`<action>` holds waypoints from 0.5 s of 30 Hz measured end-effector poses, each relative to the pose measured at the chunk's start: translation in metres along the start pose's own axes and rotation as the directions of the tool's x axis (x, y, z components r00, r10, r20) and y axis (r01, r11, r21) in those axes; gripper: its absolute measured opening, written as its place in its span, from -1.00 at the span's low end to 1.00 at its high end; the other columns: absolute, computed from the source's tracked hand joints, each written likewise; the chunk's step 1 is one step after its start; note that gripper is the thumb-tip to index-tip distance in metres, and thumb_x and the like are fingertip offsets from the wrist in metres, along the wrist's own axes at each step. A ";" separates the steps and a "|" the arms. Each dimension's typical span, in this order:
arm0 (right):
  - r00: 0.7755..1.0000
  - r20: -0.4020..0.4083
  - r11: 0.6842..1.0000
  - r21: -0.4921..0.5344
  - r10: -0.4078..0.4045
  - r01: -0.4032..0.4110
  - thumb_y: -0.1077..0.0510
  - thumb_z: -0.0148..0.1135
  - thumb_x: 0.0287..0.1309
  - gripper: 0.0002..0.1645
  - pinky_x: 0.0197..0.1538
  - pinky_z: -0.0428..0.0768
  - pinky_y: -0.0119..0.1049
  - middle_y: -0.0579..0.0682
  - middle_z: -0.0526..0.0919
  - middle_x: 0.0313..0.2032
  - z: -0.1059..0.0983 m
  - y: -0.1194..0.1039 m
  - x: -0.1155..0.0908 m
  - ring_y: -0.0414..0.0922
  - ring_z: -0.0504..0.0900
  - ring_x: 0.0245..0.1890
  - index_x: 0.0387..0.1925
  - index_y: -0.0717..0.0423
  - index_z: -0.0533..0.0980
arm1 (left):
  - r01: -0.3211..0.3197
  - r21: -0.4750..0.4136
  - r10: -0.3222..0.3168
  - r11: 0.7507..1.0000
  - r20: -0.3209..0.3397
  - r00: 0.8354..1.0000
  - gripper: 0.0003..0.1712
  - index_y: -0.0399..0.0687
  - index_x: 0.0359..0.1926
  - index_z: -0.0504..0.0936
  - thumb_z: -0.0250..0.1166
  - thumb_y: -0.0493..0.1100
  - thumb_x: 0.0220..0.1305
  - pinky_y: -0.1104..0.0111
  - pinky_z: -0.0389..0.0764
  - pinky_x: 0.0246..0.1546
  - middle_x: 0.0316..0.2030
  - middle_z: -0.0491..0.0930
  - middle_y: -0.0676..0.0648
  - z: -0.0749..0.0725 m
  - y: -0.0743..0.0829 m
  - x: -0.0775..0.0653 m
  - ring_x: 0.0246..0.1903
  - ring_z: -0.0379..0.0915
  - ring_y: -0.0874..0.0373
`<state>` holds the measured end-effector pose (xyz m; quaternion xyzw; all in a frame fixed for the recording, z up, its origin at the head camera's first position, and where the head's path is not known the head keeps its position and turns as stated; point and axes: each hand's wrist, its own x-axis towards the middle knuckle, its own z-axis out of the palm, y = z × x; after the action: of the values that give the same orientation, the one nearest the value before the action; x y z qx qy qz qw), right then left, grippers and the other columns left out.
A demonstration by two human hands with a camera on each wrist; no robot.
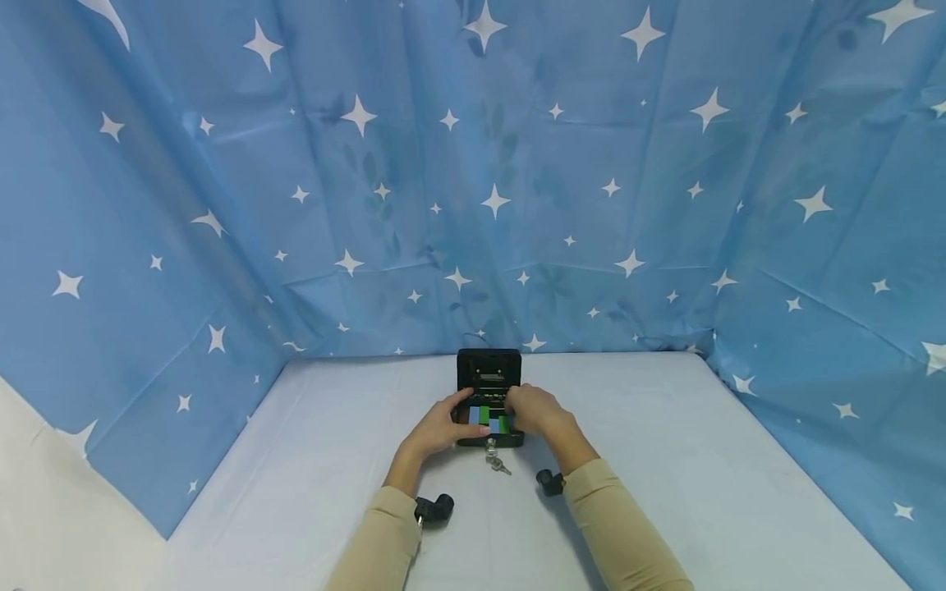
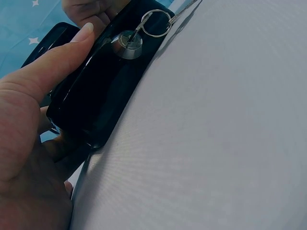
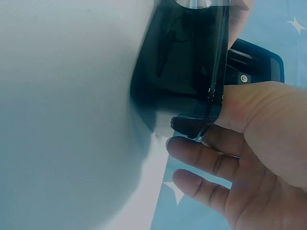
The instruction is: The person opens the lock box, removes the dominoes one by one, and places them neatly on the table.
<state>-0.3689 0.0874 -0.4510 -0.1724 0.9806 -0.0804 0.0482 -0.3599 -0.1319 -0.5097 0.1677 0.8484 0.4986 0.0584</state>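
A small black cash box point(image 1: 510, 442) stands on the table with its lid point(image 1: 489, 361) raised at the back. Blue blocks point(image 1: 474, 415) and green blocks point(image 1: 484, 414) lie side by side inside. My left hand point(image 1: 432, 428) grips the box's left end, thumb along the front rim, other fingers round the side. At the opposite end, my right hand point(image 1: 537, 410) holds the right wall, its thumb inside and the other fingers outside. A key sits in the front lock point(image 2: 128, 45), and a ring point(image 2: 156, 23) with more keys point(image 1: 498, 465) hangs from it.
A white cloth covers the table point(image 1: 355, 410). Blue curtains point(image 1: 414, 230) with white stars enclose the back and sides. Both wrists carry a small black camera, one at the left wrist point(image 1: 436, 507) and another at the right wrist point(image 1: 549, 482).
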 end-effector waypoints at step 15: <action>0.999 -0.002 0.997 0.064 0.044 -0.043 0.33 0.50 0.11 -0.69 0.10 0.67 -0.02 0.02 0.77 -0.13 0.005 0.001 0.001 -0.09 0.60 -0.22 -0.06 0.11 0.75 | -0.009 -0.008 0.009 1.000 0.001 1.000 0.13 0.06 0.61 0.24 0.57 0.21 0.14 -0.17 0.25 0.49 0.55 0.26 -0.21 0.000 0.000 -0.001 0.55 0.14 -0.17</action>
<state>-0.3690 0.0869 -0.4562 -0.1493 0.9811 -0.1109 0.0536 -0.3588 -0.1328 -0.5099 0.1716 0.8457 0.5022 0.0570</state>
